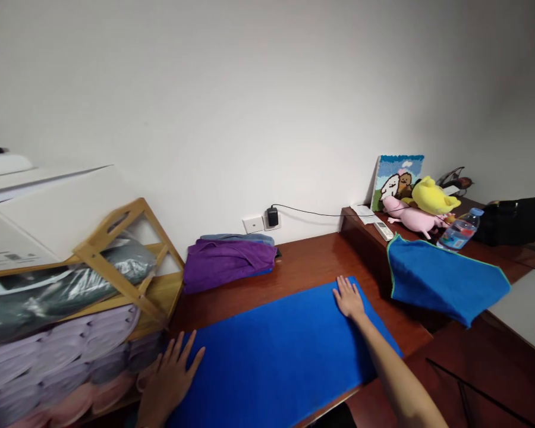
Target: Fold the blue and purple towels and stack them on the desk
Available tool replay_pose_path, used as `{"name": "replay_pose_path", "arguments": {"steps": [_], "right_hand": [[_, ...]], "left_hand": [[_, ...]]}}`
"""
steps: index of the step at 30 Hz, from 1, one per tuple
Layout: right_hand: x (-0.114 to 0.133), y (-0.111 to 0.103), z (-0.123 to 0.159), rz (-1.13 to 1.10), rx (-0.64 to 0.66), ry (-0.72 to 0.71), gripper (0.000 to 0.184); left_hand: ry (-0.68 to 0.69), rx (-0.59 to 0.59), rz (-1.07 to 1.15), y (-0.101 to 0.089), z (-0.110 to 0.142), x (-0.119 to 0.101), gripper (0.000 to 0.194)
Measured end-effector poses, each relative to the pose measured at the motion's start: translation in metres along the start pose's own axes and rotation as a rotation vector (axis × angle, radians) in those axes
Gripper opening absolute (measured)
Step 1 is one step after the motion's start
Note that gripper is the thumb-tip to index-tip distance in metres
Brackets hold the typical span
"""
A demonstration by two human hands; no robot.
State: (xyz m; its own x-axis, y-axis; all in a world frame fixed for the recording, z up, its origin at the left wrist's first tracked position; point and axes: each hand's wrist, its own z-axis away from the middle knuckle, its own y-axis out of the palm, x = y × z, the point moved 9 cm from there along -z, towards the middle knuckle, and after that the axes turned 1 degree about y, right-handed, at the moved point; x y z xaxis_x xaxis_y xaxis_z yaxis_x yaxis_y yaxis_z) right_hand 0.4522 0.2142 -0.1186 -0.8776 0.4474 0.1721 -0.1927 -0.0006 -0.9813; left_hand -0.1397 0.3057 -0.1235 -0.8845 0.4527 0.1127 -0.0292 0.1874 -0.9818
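A blue cloth (280,351) lies spread flat over the front of the reddish-brown wooden desk (312,255). My right hand (349,298) rests flat on its far right corner, fingers stretched out. At the cloth's left edge is my left hand (173,371), fingers spread; whether its palm presses on the cloth I cannot tell. Neither hand grips anything. Behind the blue cloth, against the wall, sits a folded purple cloth (229,261) on top of grey and blue ones.
Left stands a wooden rack (136,261) with a white box (49,214) and slippers (66,356). On the raised right surface are another blue cloth (446,276) hanging over the edge, a bottle (460,230), plush toys (432,196) and a remote (383,230). A charger cable (312,213) runs along the wall.
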Motion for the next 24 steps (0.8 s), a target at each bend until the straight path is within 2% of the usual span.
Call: {"name": "replay_pose_path", "arguments": {"steps": [2,5,7,9,11,14,16,17,18,19,20,21,22,24], "right_hand": [[-0.028,-0.003,-0.004,0.033,0.01,0.039,0.068],[-0.04,-0.007,-0.003,0.059,0.034,0.046,0.067],[-0.033,-0.012,0.0,0.074,0.046,0.069,0.067],[-0.007,-0.02,0.007,0.08,0.015,0.077,0.066],[0.049,-0.025,0.021,0.045,-0.052,-0.007,0.065],[0.183,-0.015,0.061,-0.114,-0.1,-0.322,0.064],[0.274,0.002,0.096,-0.222,-0.073,-0.549,0.066],[0.311,0.012,0.112,-0.254,-0.039,-0.633,0.068],[0.338,0.023,0.123,-0.268,0.006,-0.679,0.069],[0.355,0.031,0.13,-0.274,0.044,-0.704,0.07],[0.36,0.038,0.132,-0.272,0.074,-0.704,0.071],[0.355,0.041,0.128,-0.266,0.092,-0.685,0.071],[0.339,0.041,0.121,-0.259,0.094,-0.651,0.071],[0.283,0.034,0.097,-0.236,0.071,-0.55,0.07]], "left_hand": [[-0.02,-0.016,0.02,-0.002,-0.002,-0.003,0.059],[-0.086,-0.064,0.075,-0.003,-0.004,-0.001,0.068],[-0.134,-0.084,0.112,-0.002,-0.004,0.003,0.075],[-0.173,-0.092,0.136,0.0,-0.003,0.005,0.079],[-0.199,-0.096,0.148,0.001,-0.003,0.005,0.08],[-0.234,-0.1,0.159,-0.001,-0.002,0.005,0.079],[-0.24,-0.104,0.166,-0.003,-0.002,0.004,0.077],[-0.235,-0.107,0.167,-0.004,-0.002,0.003,0.077],[-0.226,-0.11,0.164,-0.005,-0.002,0.002,0.076],[-0.218,-0.112,0.159,-0.006,-0.002,0.002,0.076],[-0.213,-0.113,0.152,-0.006,-0.002,0.002,0.077],[-0.208,-0.111,0.144,-0.006,-0.002,0.001,0.077],[-0.205,-0.107,0.134,-0.006,-0.002,0.001,0.078],[-0.2,-0.098,0.112,-0.005,-0.002,0.001,0.078]]}}
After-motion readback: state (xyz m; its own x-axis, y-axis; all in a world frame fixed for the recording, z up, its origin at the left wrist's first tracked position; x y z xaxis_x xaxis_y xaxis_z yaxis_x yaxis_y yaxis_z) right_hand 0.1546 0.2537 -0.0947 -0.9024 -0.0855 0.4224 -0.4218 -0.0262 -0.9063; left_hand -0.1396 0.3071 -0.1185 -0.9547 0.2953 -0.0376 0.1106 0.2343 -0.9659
